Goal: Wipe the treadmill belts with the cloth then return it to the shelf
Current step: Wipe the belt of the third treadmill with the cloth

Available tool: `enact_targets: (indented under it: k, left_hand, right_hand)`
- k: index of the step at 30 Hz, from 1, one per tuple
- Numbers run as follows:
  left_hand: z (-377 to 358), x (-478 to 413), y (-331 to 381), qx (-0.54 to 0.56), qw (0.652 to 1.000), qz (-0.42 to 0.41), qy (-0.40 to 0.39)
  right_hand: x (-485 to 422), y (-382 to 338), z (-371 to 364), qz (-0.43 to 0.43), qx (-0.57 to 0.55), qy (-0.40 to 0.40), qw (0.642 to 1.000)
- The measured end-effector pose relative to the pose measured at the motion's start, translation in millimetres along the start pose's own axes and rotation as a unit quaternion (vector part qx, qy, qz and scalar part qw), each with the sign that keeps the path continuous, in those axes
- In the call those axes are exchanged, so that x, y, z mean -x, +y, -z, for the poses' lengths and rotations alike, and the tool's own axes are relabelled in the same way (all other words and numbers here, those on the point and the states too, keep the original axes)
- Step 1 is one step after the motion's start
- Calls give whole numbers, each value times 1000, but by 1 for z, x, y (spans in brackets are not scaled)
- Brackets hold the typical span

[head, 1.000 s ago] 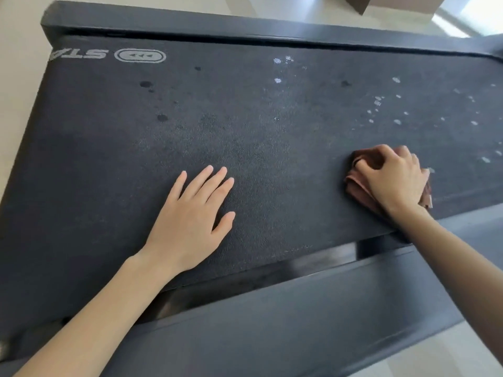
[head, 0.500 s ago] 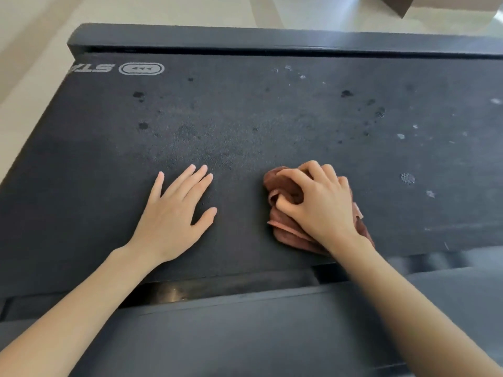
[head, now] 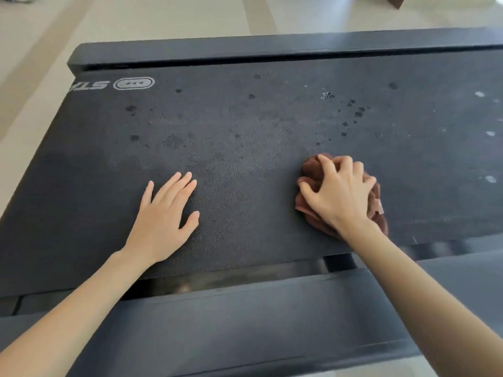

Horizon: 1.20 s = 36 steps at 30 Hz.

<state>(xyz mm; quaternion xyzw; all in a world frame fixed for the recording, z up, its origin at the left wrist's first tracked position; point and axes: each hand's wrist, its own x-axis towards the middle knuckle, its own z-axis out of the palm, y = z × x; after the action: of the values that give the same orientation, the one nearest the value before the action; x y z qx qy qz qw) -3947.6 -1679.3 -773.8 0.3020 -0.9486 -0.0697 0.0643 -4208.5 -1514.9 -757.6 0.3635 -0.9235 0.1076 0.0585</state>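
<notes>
Right now my left hand [head: 160,224] lies flat on the treadmill belt [head: 245,148], palm down, its fingers [head: 174,186] straight and relaxed, the thumb spread out to the side. It holds nothing; it only rests on the rough black surface, near the edge closest to me.

My right hand [head: 340,194] is well apart from it, further along the same belt. Its fingers [head: 328,164] are curled over a bunched brown cloth [head: 313,172] and grip it from above, pressing it down against the belt. The cloth is crumpled into a lump under my palm, with folds sticking out past my fingertips and beside my wrist.

Beyond the cloth, dark wet-looking spots [head: 356,112] dot the belt, and more are scattered toward the other end. A few pale specks [head: 490,179] sit near the right border of the view. A grey oval logo [head: 133,83] with some letters beside it is printed on the belt at its far left corner, upside down from where I look.

A dark side rail [head: 245,322] runs below my forearms, and another rail [head: 272,47] lines the far side. Past it is a pale floor [head: 163,17].
</notes>
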Motion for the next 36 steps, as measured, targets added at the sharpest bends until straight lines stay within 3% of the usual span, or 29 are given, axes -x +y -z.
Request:
enact_targets:
  k: [5,10,12,14,16,18,20,25,28,32,36]
  left_hand:
    - [1,-1,-4,4,1000,-2,-15]
    - [11,-4,-32,-23,997,-53,-50]
    - [16,-7,-46,-17,995,-70,-63]
    - [18,-7,-56,-14,995,-77,-61]
    - [17,-2,-63,-2,997,-65,-40]
    - [14,3,-68,28,999,-43,-13]
    - [13,4,-71,51,998,-24,6]
    - [14,2,-75,56,998,-10,4]
    - [16,7,-83,36,999,31,4]
    - [19,8,-90,28,998,59,-9]
    - [17,9,-86,33,997,65,-14]
  right_hand:
    - [20,-86,-16,138,6,-11,990]
    - [11,-52,-2,304,-14,-36,952]
    - [3,-17,3,266,8,-16,964]
    - [-4,13,7,120,13,3,993]
    - [-9,20,7,-56,12,16,998]
    - [-12,0,4,-126,34,9,991]
    - [-11,-33,0,-81,48,-8,996]
    - [-13,-131,-10,134,57,-50,988]
    - [0,-198,-26,217,42,-22,975]
    - [10,-209,-35,261,-21,17,965]
    - [-19,-137,-24,132,-11,26,991]
